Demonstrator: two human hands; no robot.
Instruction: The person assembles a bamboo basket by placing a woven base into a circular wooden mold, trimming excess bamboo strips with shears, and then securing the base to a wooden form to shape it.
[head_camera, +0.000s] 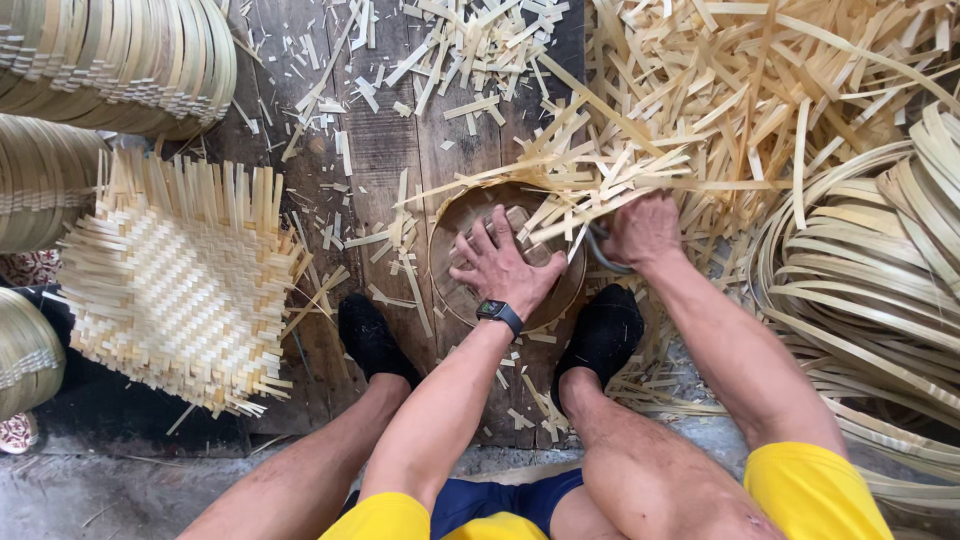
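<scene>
Seated worker, feet braced either side of a round basket (505, 262) at frame centre, trims its rim. Left hand (503, 262) lies flat, fingers spread, pressing down inside the basket w/ nothing gripped. Right hand (643, 230), at 3 o'clock of the basket, is closed round a pair of shears (603, 250); only the dark loop handle shows, blades hidden, so can't tell how far they gape.

Risks, as judged: loose strip ends fan out over the rim at 1 o'clock, close to the left fingers, so a blind snip could nick them; the basket could skid on the plank floor (385, 150) if the palm eases off; sharp offcuts lie near the black socks (372, 338).

Materials: pale split bamboo throughout, flat and springy. Woven mat (175, 275) at 9 o'clock shows a tight checker weave w/ ragged fringe. Stacked hoops (120, 55) at 11 o'clock, coiled long strips (880, 270) at 3 o'clock, loose scrap pile (730, 90) at 1 o'clock. Floor boards dark, rough, littered w/ short chips.
</scene>
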